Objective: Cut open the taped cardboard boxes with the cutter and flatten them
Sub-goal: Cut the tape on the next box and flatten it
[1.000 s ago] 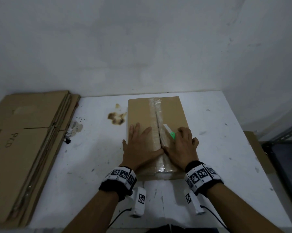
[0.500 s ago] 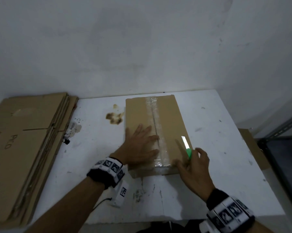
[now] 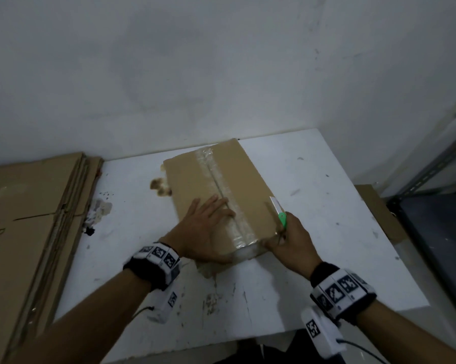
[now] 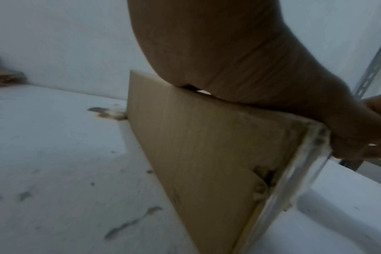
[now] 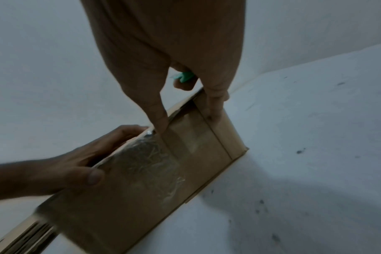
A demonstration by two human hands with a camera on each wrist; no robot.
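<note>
A brown cardboard box (image 3: 190, 185) with clear tape (image 3: 221, 185) along its top seam lies on the white table (image 3: 326, 232), set at a slight angle. My left hand (image 3: 211, 222) lies flat on the top near the close end, fingers straight, thumb down on the taped end face (image 5: 146, 165). My right hand (image 3: 292, 240) grips a green cutter (image 3: 280, 214), its white blade end pointing away over the box's right edge. That hand's thumb and a finger also hold the box's near right corner (image 5: 215, 123). The left wrist view shows the box's side (image 4: 196, 146) under my palm.
A stack of flattened cardboard (image 3: 24, 219) fills the table's left side. A brown stain (image 3: 161, 186) lies beside the box's far left corner. A metal shelf (image 3: 432, 206) and a cardboard piece (image 3: 379, 211) stand off the right edge. A white wall is close behind.
My right hand left the seam, pulled back with the cutter, and now holds the box's near right corner. The left hand stays flat on top. The box has turned slightly.
</note>
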